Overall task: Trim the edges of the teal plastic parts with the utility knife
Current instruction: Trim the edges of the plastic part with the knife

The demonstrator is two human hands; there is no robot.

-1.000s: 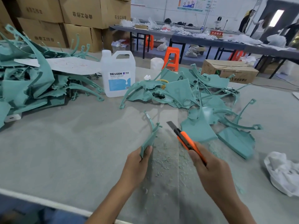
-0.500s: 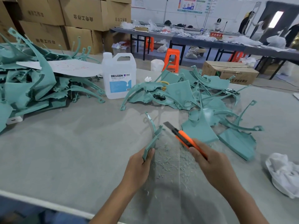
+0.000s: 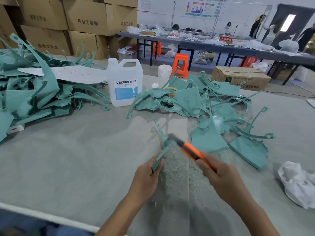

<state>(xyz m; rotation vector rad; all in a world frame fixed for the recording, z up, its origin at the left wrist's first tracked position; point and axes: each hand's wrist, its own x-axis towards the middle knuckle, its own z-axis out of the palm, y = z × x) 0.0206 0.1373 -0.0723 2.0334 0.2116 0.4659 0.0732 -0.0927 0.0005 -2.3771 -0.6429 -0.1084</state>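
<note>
My left hand [image 3: 147,178] grips the lower end of a thin curved teal plastic part [image 3: 162,147], held upright above the grey table [image 3: 76,159]. My right hand [image 3: 221,178] grips an orange utility knife [image 3: 190,151]. Its dark blade end touches the part's upper edge and is blurred by motion. Pale shavings [image 3: 175,169] lie on the table below both hands. A heap of teal parts [image 3: 204,106] lies behind the knife, and a larger pile [image 3: 34,92] sits at the far left.
A white DEXCON jug [image 3: 125,82] stands between the two piles, with a white sheet [image 3: 73,74] on the left pile. A crumpled white bag [image 3: 298,183] lies at the right. Cardboard boxes [image 3: 76,23], orange stools and long tables fill the background.
The knife has moved left, from apart to blade against the part's upper edge. The left hand holds the part almost in the same place.
</note>
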